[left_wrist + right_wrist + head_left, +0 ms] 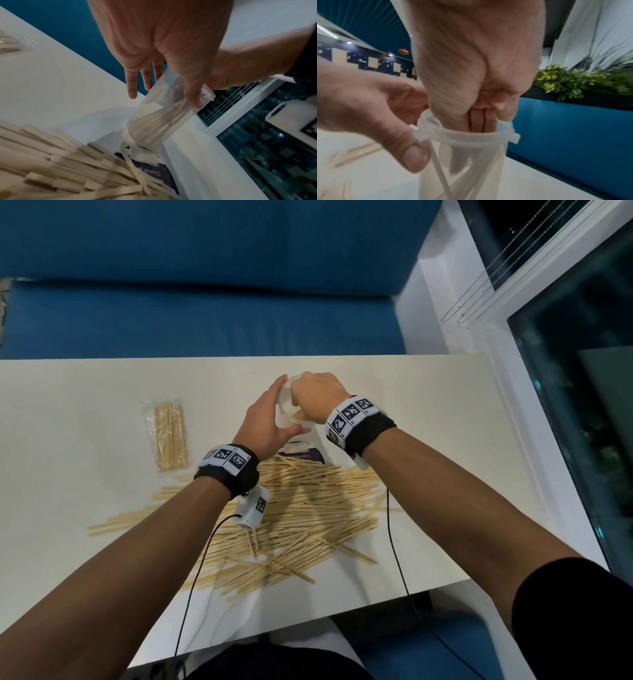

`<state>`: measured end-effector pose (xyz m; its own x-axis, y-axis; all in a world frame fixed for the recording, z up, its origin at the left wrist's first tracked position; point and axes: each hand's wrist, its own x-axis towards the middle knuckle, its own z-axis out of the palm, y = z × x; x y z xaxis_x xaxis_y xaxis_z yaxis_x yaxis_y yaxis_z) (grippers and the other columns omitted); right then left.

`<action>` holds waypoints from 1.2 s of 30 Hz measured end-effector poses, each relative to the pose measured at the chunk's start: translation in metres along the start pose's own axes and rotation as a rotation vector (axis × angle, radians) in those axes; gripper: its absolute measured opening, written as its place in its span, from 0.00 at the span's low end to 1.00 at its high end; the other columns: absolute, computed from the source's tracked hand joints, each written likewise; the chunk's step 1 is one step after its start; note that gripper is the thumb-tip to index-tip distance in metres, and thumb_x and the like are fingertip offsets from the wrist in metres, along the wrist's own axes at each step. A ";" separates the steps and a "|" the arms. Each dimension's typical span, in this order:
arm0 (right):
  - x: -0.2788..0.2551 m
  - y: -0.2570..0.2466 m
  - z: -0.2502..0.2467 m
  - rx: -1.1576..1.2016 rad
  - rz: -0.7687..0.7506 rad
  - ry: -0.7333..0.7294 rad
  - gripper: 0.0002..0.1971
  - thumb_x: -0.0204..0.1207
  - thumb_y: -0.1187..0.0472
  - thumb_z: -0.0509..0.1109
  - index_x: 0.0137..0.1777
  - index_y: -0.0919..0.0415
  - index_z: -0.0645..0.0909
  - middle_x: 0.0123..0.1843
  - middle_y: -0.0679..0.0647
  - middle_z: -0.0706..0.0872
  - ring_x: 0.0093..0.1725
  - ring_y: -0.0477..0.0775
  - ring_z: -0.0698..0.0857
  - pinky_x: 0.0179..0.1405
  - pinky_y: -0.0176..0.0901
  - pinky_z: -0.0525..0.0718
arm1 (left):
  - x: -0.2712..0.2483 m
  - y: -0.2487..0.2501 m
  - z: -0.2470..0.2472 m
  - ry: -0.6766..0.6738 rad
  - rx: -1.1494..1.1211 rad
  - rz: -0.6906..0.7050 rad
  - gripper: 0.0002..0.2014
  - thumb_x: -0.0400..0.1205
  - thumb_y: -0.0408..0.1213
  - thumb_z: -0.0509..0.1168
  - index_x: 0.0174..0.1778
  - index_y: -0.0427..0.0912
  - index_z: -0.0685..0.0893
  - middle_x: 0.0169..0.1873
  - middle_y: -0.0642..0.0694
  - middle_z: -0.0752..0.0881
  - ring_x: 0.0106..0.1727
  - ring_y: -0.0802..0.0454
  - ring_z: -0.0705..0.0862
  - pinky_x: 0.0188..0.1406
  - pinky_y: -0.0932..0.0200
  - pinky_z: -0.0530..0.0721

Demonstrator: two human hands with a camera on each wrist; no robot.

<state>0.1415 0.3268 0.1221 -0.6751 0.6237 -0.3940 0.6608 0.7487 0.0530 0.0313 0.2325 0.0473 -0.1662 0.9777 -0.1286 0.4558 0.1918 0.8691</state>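
A clear plastic container [286, 412] [154, 119] [462, 175] stands near the table's far edge with a few thin wooden sticks leaning inside it. My left hand [274, 409] [163, 98] grips it just under the rim, thumb [412, 155] on the near side and fingers behind. My right hand [315, 398] [481, 121] comes down from above with its straight fingers pushed into the container's mouth. I see no stick pinched between them. A big loose pile of wooden sticks [301, 508] [51, 162] lies under my forearms.
A sealed clear packet of sticks [170, 436] lies at the left of the pale table [85, 392]. A purple printed packet [308, 457] [154, 174] lies beside the container's base. A blue sofa [205, 320] runs behind the table, and a window [565, 371] lines the right.
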 end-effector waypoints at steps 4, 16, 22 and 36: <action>-0.018 0.011 0.003 0.210 0.038 0.223 0.15 0.85 0.62 0.69 0.69 0.53 0.88 0.62 0.55 0.90 0.59 0.59 0.88 0.57 0.50 0.85 | -0.003 0.000 0.001 -0.041 0.020 -0.040 0.61 0.72 0.52 0.83 0.91 0.49 0.46 0.84 0.47 0.70 0.82 0.48 0.71 0.74 0.55 0.69; -0.128 -0.042 0.135 0.867 0.210 0.554 0.07 0.81 0.64 0.73 0.56 0.55 0.90 0.49 0.48 0.88 0.48 0.47 0.83 0.53 0.48 0.87 | -0.093 -0.052 0.012 0.026 0.201 -0.092 0.11 0.82 0.40 0.70 0.60 0.46 0.84 0.50 0.50 0.84 0.51 0.52 0.83 0.55 0.46 0.87; -0.133 -0.081 0.188 0.512 0.113 0.213 0.27 0.75 0.59 0.77 0.75 0.56 0.80 0.70 0.54 0.81 0.71 0.57 0.75 0.73 0.59 0.78 | -0.136 -0.079 0.023 0.000 0.244 -0.066 0.07 0.79 0.34 0.70 0.52 0.47 0.87 0.45 0.50 0.84 0.47 0.51 0.81 0.49 0.46 0.86; -0.105 -0.088 0.183 0.149 -0.014 0.120 0.17 0.79 0.63 0.70 0.68 0.59 0.80 0.67 0.56 0.82 0.67 0.58 0.78 0.68 0.56 0.80 | -0.160 -0.091 0.022 0.005 0.206 -0.260 0.11 0.75 0.31 0.78 0.46 0.43 0.82 0.40 0.46 0.83 0.41 0.48 0.82 0.40 0.54 0.79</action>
<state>0.2140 0.1544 -0.0089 -0.7130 0.6425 -0.2808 0.6862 0.7216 -0.0915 0.0356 0.0602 -0.0215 -0.3045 0.8932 -0.3308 0.5646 0.4490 0.6926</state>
